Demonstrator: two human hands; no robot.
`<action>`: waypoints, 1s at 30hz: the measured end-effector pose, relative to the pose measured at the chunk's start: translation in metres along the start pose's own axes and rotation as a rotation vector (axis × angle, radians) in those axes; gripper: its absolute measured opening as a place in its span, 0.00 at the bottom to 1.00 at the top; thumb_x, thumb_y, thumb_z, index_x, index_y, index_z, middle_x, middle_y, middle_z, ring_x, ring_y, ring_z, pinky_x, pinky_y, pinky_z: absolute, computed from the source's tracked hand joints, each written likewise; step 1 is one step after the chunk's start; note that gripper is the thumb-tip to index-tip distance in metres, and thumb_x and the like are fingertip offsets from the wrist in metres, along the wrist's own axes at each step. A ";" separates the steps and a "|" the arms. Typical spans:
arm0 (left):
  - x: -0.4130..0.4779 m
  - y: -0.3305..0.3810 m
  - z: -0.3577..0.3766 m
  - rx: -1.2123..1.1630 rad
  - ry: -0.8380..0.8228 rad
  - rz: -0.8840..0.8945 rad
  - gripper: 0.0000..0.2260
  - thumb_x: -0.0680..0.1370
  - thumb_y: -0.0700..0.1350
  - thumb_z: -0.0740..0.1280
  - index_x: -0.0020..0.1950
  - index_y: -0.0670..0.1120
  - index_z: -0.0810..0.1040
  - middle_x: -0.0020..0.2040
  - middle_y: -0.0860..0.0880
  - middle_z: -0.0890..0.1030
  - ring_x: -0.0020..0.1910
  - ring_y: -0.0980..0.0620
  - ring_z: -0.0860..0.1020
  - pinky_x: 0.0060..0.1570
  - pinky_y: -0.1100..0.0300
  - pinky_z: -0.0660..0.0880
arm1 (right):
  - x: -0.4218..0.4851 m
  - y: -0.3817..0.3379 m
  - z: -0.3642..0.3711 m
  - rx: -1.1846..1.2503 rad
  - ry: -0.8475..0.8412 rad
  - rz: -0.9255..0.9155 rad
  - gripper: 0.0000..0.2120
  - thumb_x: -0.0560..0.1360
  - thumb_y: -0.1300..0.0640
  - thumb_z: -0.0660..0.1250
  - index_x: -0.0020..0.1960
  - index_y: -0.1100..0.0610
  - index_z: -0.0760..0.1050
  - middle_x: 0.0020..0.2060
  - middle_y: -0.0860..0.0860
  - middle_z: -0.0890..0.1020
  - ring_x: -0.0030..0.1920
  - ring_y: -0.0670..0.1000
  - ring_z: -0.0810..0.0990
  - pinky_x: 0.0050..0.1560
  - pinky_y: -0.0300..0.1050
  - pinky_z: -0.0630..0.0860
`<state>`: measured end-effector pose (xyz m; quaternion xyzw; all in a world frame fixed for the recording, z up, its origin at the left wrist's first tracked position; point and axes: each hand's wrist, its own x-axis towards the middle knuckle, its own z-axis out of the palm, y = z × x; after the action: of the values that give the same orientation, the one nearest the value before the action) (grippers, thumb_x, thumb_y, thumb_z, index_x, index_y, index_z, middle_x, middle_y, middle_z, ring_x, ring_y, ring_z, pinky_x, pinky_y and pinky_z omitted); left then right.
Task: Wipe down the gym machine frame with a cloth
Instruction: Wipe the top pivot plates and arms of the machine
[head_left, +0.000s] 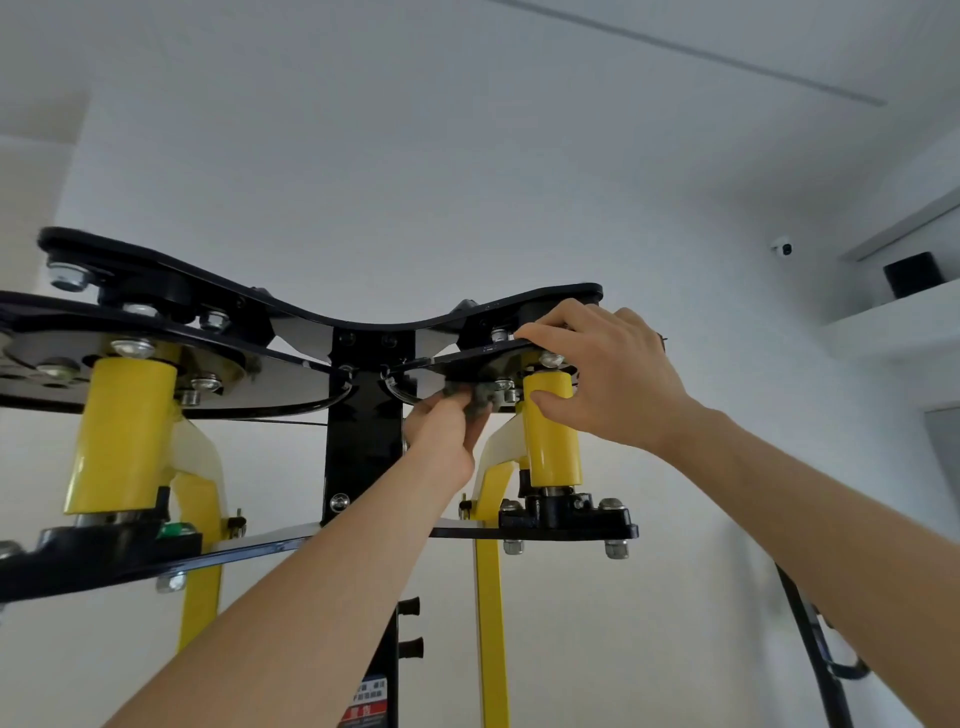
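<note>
- Our left hand (441, 434) reaches up from below, and its grip is closed tight: the fingertips and thumb bunch a small grey cloth (480, 399).
- The cloth sits at the top of that grip, pressed up against the underside of the black plate (457, 364). There it is touching the bolts near the head of the gym machine frame (363, 447).
- Just to the right of the grip stands a yellow sleeve (553, 441), upright on its black base.
- Our right hand (608, 374) is just beyond the sleeve from the cloth grip. Its grip is loose and open, with the fingers nearly straight along the top edge of the black plate and the thumb against the yellow sleeve. Nothing is enclosed in it.
- The frame's black central post runs down just to the left of the cloth grip.
- Well off to the left of that grip is a second yellow sleeve (122, 431) under its own round plate.
- Far below the grip, on the post, we see a warning label (366, 701); its text is too small to read.
- Well away to the right of both grips, a small white camera (782, 248) sits on the wall. Near it is a white shelf (893, 322) carrying a black box (912, 274).
</note>
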<state>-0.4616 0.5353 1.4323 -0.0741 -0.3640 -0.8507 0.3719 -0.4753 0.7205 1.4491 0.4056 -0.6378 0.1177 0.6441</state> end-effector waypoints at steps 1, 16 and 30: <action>-0.001 0.000 0.001 0.021 -0.029 -0.019 0.13 0.77 0.32 0.71 0.61 0.37 0.79 0.45 0.37 0.86 0.33 0.48 0.85 0.41 0.57 0.84 | 0.000 0.000 0.000 0.006 0.002 -0.006 0.27 0.70 0.47 0.73 0.68 0.48 0.76 0.56 0.45 0.79 0.51 0.51 0.78 0.52 0.52 0.72; 0.029 0.025 -0.025 -0.002 0.135 0.077 0.12 0.74 0.32 0.74 0.56 0.39 0.81 0.37 0.42 0.86 0.34 0.49 0.86 0.35 0.60 0.83 | -0.002 0.005 -0.001 0.011 -0.027 -0.047 0.28 0.71 0.45 0.72 0.71 0.45 0.73 0.60 0.42 0.78 0.52 0.49 0.76 0.53 0.49 0.70; -0.001 0.008 -0.005 0.007 -0.059 0.076 0.14 0.77 0.30 0.70 0.62 0.35 0.78 0.48 0.38 0.86 0.42 0.46 0.87 0.39 0.58 0.84 | -0.004 0.004 -0.007 -0.044 -0.091 -0.065 0.31 0.70 0.48 0.71 0.73 0.46 0.70 0.64 0.43 0.76 0.57 0.52 0.76 0.57 0.52 0.72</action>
<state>-0.4543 0.5292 1.4332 -0.1115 -0.3748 -0.8321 0.3934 -0.4740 0.7290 1.4484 0.4166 -0.6553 0.0643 0.6268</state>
